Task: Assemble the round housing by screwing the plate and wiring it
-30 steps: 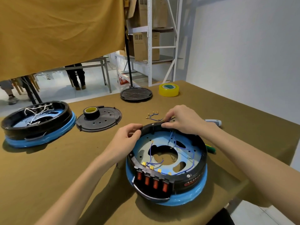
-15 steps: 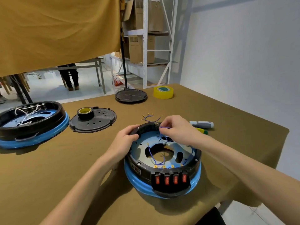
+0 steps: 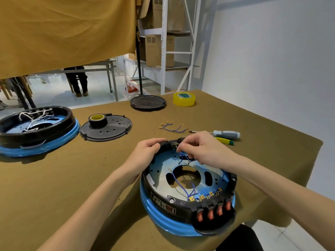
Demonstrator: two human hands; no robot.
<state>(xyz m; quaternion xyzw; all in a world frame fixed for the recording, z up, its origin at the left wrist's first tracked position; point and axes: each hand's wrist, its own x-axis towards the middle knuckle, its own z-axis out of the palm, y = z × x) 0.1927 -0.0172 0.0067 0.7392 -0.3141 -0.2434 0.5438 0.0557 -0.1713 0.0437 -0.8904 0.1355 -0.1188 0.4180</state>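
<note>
Left hand: the left hand (image 3: pixel 145 153) grips the far-left rim of the housing (image 3: pixel 188 194), fingers curled over the black wall, thumb on the outer side.
Right hand: the right hand (image 3: pixel 201 149) sits just right of the left hand, over the housing's far edge; its fingers are curled and pinch blue wires (image 3: pixel 183 156) close to the rim.
Housing: round, black wall on a blue base ring, on the worktop (image 3: pixel 54 187) directly below both hands and reaching toward the person from them.
Plate: the plate (image 3: pixel 159 171) lies flat inside the housing, below the right hand's fingers; blue-tinted metal with a large middle opening and slots.
Wires: a few blue strands hang from the right hand's pinch down onto the plate; another blue wire runs from a ring terminal near the middle opening to the yellow terminals (image 3: pixel 204 196) at the near wall, well nearer than both hands.
Switches: four red switches (image 3: pixel 213 212) on the housing's near outer face, nearest the person.
Loose wires: a small bundle (image 3: pixel 172 127) with brass ends lies just beyond the two hands.
Screwdriver: a grey-handled screwdriver (image 3: pixel 224 134) lies beyond and right of the right hand, a yellow-green tool (image 3: pixel 224 141) just beside it.
Cover: a black disc (image 3: pixel 107 129) with a tape roll (image 3: pixel 97 119) on it lies beyond and left of the left hand.
Second housing: another housing (image 3: pixel 36 129) with white wires sits far left of the left hand.
Yellow tape: a roll (image 3: pixel 184 99) stands well beyond the right hand, near a black stand base (image 3: pixel 147 102).
</note>
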